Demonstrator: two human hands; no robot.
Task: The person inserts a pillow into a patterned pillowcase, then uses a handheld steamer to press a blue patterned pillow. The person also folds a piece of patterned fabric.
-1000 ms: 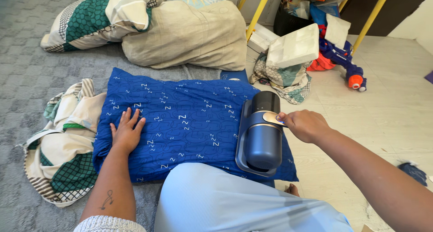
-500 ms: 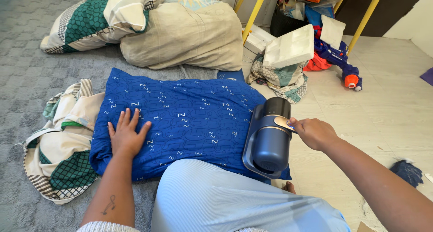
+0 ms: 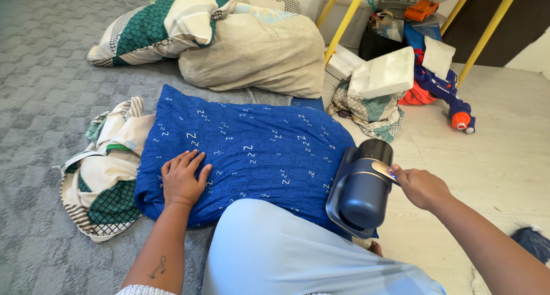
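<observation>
A blue patterned pillow point(image 3: 252, 151) lies on the grey carpet in front of me. My left hand point(image 3: 183, 177) rests flat on its near left part, fingers loosely spread. My right hand point(image 3: 421, 186) grips the handle of a dark blue handheld vacuum device point(image 3: 361, 186). The device sits tilted at the pillow's right end, its base plate against the fabric edge. My knee in light blue cloth point(image 3: 286, 249) covers the pillow's near edge.
A beige pillow point(image 3: 258, 51) and a green-and-white patterned pillow point(image 3: 166, 22) lie behind. A crumpled patterned pillowcase point(image 3: 100, 169) sits at the left. White foam blocks point(image 3: 387, 71), a blue toy blaster point(image 3: 447, 94) and yellow poles point(image 3: 346, 20) stand at the right on the tiled floor.
My right hand has drawn the vacuum device rightward to the pillow's right edge and tilted it. My left hand stays pressed on the pillow, fingers now curled slightly. The view shifted left.
</observation>
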